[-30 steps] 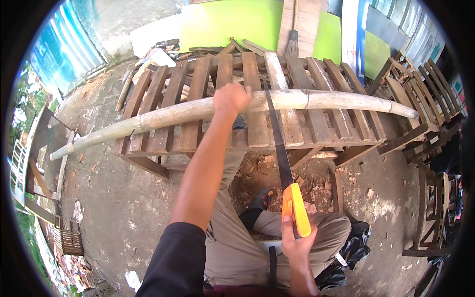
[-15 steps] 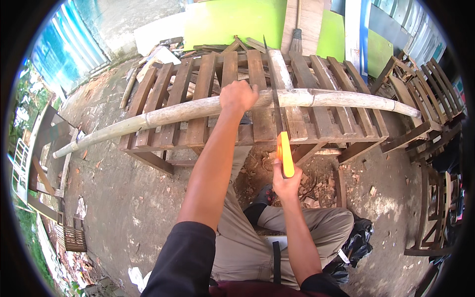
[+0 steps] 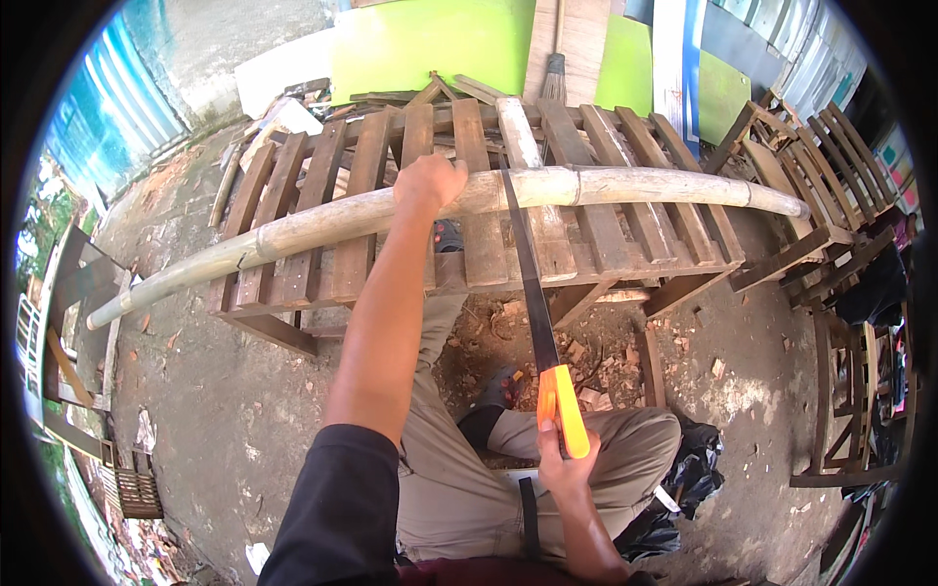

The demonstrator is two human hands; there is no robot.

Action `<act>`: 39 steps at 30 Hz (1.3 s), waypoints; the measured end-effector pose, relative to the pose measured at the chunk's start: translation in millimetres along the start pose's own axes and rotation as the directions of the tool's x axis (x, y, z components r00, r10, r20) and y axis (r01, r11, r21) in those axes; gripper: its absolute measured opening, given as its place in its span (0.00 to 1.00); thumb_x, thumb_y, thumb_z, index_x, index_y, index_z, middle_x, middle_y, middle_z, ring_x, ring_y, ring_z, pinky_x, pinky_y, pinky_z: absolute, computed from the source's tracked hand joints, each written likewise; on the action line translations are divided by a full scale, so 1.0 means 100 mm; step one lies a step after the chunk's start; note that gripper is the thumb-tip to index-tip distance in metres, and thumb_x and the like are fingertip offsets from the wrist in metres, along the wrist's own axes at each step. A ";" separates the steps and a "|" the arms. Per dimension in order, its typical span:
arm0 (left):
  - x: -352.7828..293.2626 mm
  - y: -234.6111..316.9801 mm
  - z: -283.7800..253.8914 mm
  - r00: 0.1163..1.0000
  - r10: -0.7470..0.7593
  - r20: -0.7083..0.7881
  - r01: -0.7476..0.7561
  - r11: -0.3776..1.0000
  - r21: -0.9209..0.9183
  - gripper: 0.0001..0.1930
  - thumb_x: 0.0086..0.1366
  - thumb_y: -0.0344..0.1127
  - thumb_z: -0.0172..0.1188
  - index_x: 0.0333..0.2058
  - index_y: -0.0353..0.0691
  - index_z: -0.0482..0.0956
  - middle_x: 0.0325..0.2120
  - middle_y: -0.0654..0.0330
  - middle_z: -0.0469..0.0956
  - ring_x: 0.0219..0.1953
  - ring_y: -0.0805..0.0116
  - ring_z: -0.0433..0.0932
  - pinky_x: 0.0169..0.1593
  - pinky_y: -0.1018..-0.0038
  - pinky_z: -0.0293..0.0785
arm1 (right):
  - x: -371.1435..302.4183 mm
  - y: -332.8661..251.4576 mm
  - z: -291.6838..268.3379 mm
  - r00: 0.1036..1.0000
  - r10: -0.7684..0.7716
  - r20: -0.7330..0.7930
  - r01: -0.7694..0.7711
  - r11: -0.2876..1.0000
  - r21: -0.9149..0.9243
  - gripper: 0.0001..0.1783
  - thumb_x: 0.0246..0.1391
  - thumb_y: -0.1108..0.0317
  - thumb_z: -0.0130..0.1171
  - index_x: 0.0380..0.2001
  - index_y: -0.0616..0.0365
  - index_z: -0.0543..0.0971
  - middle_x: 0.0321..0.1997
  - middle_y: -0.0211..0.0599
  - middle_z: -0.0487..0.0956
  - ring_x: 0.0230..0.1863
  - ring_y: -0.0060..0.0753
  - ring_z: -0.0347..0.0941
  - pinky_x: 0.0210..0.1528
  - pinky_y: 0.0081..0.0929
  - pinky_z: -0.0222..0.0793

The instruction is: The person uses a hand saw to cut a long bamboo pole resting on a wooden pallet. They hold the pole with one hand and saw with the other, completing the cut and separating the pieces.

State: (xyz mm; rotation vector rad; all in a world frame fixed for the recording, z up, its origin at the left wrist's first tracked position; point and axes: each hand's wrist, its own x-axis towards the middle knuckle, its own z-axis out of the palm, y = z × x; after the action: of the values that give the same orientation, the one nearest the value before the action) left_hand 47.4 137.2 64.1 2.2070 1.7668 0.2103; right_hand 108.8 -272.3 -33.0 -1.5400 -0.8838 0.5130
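A long pale bamboo pole (image 3: 645,185) lies across a slatted wooden bench (image 3: 469,256), its ends reaching past both sides. My left hand (image 3: 431,183) is closed over the pole, left of its middle. In my right hand (image 3: 567,461) is the yellow-orange handle of a handsaw (image 3: 533,303), held low above my lap. The dark blade runs up and away from me, its far end against the pole just right of my left hand. Whether the teeth have cut into the bamboo I cannot tell.
Wood chips (image 3: 586,366) litter the ground under the bench's near edge. A black plastic bag (image 3: 696,479) is by my right knee. Wooden racks (image 3: 840,391) stand on the right, a woven crate (image 3: 130,488) at the far left. A broom (image 3: 555,78) leans behind the bench.
My right hand has drawn the handsaw back toward me, so more blade shows on the near side of the pole. My left hand keeps its grip. The whole view has shifted slightly.
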 end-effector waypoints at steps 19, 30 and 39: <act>-0.36 -0.06 0.06 0.966 0.108 -0.235 -0.103 0.994 0.036 0.26 0.68 0.54 0.51 0.33 0.37 0.89 0.34 0.45 0.86 0.39 0.47 0.86 0.47 0.56 0.81 | 1.24 -0.03 0.74 0.996 -0.086 0.031 0.080 0.986 0.149 0.11 0.60 0.70 0.63 0.26 0.66 0.79 0.17 0.28 0.73 0.22 0.17 0.67 0.24 0.28 0.63; -0.15 -0.08 -0.11 1.000 0.011 -0.007 -0.012 0.997 -0.078 0.29 0.68 0.55 0.47 0.52 0.38 0.83 0.53 0.47 0.81 0.57 0.48 0.79 0.60 0.56 0.74 | 1.55 -0.23 0.65 0.990 -0.030 0.141 -0.008 0.967 0.256 0.11 0.65 0.66 0.61 0.28 0.60 0.78 0.21 0.22 0.74 0.22 0.12 0.67 0.23 0.19 0.60; -0.02 -0.04 -0.06 0.997 -0.028 0.065 0.035 0.994 -0.102 0.29 0.69 0.54 0.45 0.55 0.41 0.82 0.56 0.50 0.80 0.60 0.52 0.77 0.62 0.58 0.73 | 1.30 -0.61 0.69 0.998 0.054 0.039 -0.058 0.991 0.118 0.14 0.65 0.66 0.61 0.27 0.63 0.77 0.20 0.20 0.73 0.24 0.12 0.66 0.26 0.20 0.61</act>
State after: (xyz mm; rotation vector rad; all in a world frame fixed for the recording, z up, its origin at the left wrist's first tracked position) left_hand 41.1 136.5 68.5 2.0896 1.7162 0.2168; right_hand 121.0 -129.2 35.4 -1.4536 -0.8238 0.6248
